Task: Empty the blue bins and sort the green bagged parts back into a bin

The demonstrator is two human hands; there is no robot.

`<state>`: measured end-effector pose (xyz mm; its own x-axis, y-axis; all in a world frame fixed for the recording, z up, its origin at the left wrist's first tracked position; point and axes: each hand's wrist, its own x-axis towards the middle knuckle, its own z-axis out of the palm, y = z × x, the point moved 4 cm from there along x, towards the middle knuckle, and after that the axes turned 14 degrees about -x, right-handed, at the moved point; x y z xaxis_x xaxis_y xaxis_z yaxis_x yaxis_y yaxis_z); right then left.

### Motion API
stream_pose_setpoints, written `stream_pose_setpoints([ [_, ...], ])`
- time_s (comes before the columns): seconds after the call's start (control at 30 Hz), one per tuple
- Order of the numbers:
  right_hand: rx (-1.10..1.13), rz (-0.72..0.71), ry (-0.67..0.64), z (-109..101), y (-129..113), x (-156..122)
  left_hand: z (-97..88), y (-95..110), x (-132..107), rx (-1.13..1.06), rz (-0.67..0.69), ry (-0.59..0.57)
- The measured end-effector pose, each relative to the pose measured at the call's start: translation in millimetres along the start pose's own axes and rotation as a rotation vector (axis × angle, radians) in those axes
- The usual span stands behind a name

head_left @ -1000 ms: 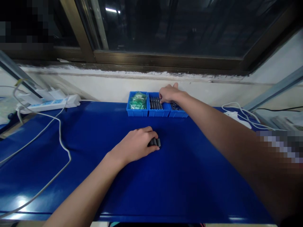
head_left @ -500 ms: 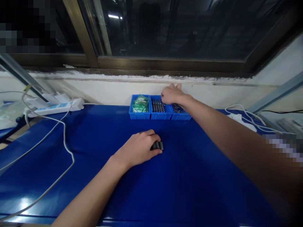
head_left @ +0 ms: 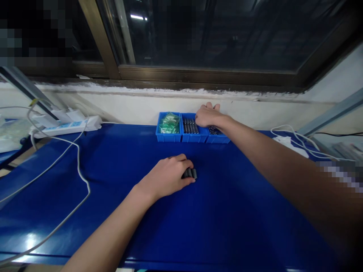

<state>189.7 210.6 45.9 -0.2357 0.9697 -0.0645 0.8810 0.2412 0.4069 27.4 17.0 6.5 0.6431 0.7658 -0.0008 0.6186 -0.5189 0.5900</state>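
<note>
My left hand (head_left: 171, 175) rests on the blue table, its thumb and fingers closed around a few small black ridged pieces (head_left: 190, 173) that lie side by side. Their far ends are covered by my fingers. Over the back of the bins reaches my right hand (head_left: 208, 115), with bent fingers whose tips are out of sight; whatever they pinch is hidden. Below it are the middle blue bin (head_left: 195, 139), holding a row of dark cylindrical parts (head_left: 190, 126), and the right blue bin (head_left: 217, 139), with small dark metal pieces (head_left: 214, 130) partly covered by my wrist.
A left blue bin (head_left: 168, 138) holds green-and-white packets (head_left: 170, 124). At the far left sits a white power strip (head_left: 69, 126), its cable (head_left: 82, 177) winding across the table (head_left: 227, 215). White cords (head_left: 295, 138) lie at the right. A wall and window stand behind.
The view has shifted slightly. My right hand stays over the bins, its fingers a little differently bent. My left hand keeps its hold on the black pieces.
</note>
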Motion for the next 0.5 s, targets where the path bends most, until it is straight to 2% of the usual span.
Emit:
stream_pose_setpoints([
  [0.07,-0.026,0.000,-0.057,1,1,1,0.1,-1,0,0.002,0.002,0.001],
  [0.2,-0.107,-0.013,-0.071,-1,-4,4,0.5,-1,1,0.001,0.001,0.005],
  [0.5,-0.196,-0.021,-0.046,-4,-13,16,0.6,0,1,0.003,-0.007,-0.004],
])
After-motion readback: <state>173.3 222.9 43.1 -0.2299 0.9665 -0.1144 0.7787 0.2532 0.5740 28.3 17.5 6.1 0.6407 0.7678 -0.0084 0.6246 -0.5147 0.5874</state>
